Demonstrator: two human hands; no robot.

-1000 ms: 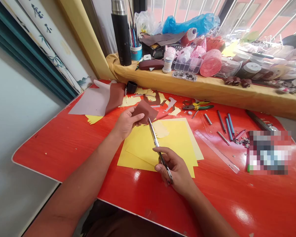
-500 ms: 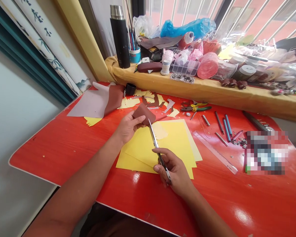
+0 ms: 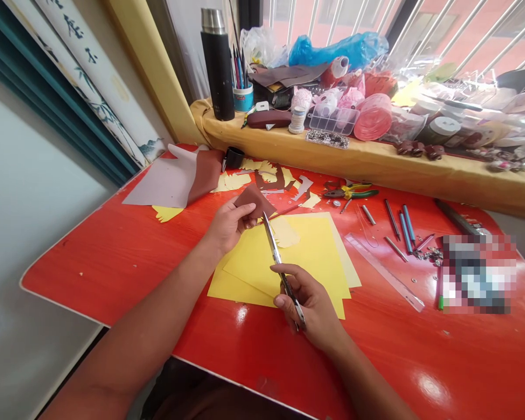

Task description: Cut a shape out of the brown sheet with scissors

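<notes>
Between the thumb and fingers of my left hand [image 3: 230, 224] is a small piece of brown leather-like sheet [image 3: 257, 200], held up above the table. My right hand [image 3: 308, 300] grips a pair of scissors [image 3: 273, 242] by the handles. The blade tips meet the lower right edge of the brown piece, and the blades look nearly closed. Beneath both hands lie overlapping yellow sheets [image 3: 310, 256], with a small pale yellow cutout [image 3: 286, 231] on top.
Brown and yellow offcuts [image 3: 269, 173] lie behind my left hand, beside a larger brown sheet [image 3: 161, 178] with a grey underside. Pliers [image 3: 352, 191], a clear ruler [image 3: 385, 272] and pens [image 3: 406, 227] are to the right. A black thermos [image 3: 217, 73] stands on the crowded sill.
The view has shifted slightly. The brown piece has turned a little in my left hand; the scissors stay at its edge.
</notes>
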